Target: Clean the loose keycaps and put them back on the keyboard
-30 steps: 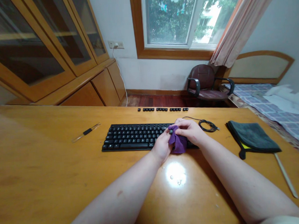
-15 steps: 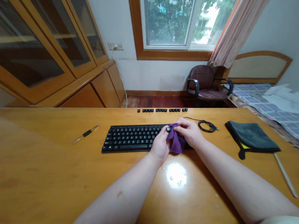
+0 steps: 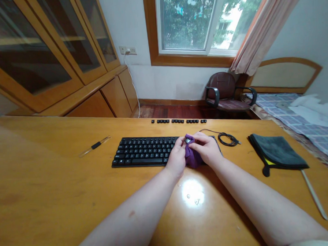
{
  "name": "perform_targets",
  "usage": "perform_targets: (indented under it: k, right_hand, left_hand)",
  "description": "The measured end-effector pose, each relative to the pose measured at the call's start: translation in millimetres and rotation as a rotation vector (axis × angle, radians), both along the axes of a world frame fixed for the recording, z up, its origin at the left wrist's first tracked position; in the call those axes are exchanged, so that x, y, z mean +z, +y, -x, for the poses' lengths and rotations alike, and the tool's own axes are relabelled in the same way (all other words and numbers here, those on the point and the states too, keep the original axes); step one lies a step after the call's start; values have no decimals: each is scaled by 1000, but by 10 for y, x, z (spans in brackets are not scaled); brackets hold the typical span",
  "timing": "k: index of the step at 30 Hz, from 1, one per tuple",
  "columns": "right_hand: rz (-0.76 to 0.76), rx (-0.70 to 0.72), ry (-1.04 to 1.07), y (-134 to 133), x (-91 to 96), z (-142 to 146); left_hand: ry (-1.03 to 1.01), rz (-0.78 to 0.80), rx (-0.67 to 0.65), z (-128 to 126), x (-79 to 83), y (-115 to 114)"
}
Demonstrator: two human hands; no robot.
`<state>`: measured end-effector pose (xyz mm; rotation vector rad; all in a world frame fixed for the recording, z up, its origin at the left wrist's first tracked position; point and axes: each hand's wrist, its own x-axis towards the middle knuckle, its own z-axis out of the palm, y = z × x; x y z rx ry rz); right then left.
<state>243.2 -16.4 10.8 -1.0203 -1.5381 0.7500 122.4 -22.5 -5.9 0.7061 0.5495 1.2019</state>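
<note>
A black keyboard [image 3: 143, 151] lies on the wooden desk [image 3: 46, 188]. Over its right end my two hands meet around a purple cloth [image 3: 192, 157]. My left hand [image 3: 177, 156] pinches a small dark keycap [image 3: 187, 140] at the cloth's top edge. My right hand [image 3: 207, 147] is closed round the purple cloth and presses it against the keycap. The right part of the keyboard is hidden behind my hands.
A row of loose black keycaps [image 3: 178, 120] lies near the desk's far edge. A coiled black cable [image 3: 227, 138], a folded dark cloth [image 3: 277, 152], a thin pale stick [image 3: 314, 198] and a clear pen-like tool [image 3: 94, 145] lie on the desk. Beyond stands a brown chair [image 3: 226, 92].
My hands have stayed over the keyboard's right end, shifting slightly. The cloth is bunched tighter between them, and the keycap now shows at its top.
</note>
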Motion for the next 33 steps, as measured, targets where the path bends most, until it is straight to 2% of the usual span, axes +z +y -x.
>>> perform_targets:
  k: [7,13,18,21,25,28,31,33]
  right_hand:
    - [-48,-58,14,-30,78,8]
    - [-66,18,-104,-9,27,-18]
    - [-91,-41,-73,-4,31,-19]
    - [-62,-74,-51,-8,59,-13]
    - [26,-107,30,-1,77,-18]
    - [42,-59,45,12,79,-26]
    - [39,41,-16,20,92,-28]
    - [57,56,-32,21,106,-25]
  left_hand:
    - [18,-43,39,15,-71,30]
    - [51,-44,41,12,-63,37]
    - [88,-96,70,11,-96,41]
    - [136,-138,92,19,-82,42]
    - [315,-207,178,49,-40,38]
    - [447,-290,235,69,-31,22]
    - [494,-375,200,75,-31,-6]
    - [495,-402,171,73,-26,-20]
